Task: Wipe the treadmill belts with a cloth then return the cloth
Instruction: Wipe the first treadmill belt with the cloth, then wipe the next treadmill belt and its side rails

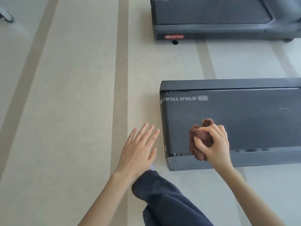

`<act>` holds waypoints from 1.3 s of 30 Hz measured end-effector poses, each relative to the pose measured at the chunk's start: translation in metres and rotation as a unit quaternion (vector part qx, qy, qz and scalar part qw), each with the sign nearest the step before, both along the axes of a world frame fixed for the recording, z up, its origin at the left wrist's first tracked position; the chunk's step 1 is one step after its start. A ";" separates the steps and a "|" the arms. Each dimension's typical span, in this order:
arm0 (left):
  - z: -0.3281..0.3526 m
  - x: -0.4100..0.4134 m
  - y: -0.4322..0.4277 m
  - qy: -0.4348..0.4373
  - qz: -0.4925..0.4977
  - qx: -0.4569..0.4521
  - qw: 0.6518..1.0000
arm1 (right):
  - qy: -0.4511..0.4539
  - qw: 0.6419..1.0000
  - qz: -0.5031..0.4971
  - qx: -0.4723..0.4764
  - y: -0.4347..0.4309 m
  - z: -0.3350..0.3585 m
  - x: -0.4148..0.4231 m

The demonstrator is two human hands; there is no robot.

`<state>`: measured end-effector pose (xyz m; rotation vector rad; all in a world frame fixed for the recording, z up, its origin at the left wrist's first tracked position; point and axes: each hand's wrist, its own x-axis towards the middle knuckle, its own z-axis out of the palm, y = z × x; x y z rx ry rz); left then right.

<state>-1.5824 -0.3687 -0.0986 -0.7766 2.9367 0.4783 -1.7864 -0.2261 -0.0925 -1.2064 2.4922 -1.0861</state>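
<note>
1. The floor (73,95) is pale, with darker beige stripes running from near to far.
2. A far treadmill (211,13) sits at the upper right, well apart from the hands. A red label (174,36) marks its end rail, and a small black foot (175,42) shows just below it.
3. At the far left edge, part of a grey object (5,16) enters the view; what it is cannot be told.
4. A dark blue trouser leg (162,201) reaches up from the bottom edge between the two forearms, ending just near of the near treadmill (228,84).
5. The left hand (138,149) is over the floor, just left of the near treadmill's end, palm down, fingers straight and spread apart, holding nothing.
6. The near treadmill's belt (252,121) is dark grey with "STAR TRAC" printed in white along its far edge; faint pale marks show on it toward the right.
7. The brown cloth (200,136) is bunched into a wad, its soft folds bulging out on the left and far sides of the fist.
8. The right hand (215,144) grips the cloth with fingers and thumb curled tightly round it, over the near-left part of the belt, by the near side rail.
</note>
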 end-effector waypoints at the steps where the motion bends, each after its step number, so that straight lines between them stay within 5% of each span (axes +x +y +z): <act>1: 0.006 -0.005 -0.010 0.001 -0.012 -0.002 1.000 | -0.014 1.000 -0.002 -0.002 -0.005 0.005 -0.003; 6: 0.035 -0.034 -0.068 -0.004 -0.082 -0.023 0.996 | -0.036 0.999 -0.014 0.006 -0.040 0.023 -0.022; 17: 0.056 -0.110 -0.184 0.019 -0.248 -0.090 0.964 | 0.040 0.979 -0.199 0.023 -0.087 0.050 -0.018; 23: 0.059 -0.133 -0.265 0.034 -0.325 -0.102 0.940 | -0.005 0.969 -0.248 -0.007 -0.141 0.057 0.006; 30: 0.078 -0.153 -0.374 0.058 -0.436 -0.120 0.890 | -0.051 0.897 -0.428 -0.100 -0.230 0.072 0.056; 39: 0.074 -0.225 -0.424 0.142 -0.554 -0.097 0.815 | -0.034 0.840 -0.538 -0.062 -0.282 0.064 0.071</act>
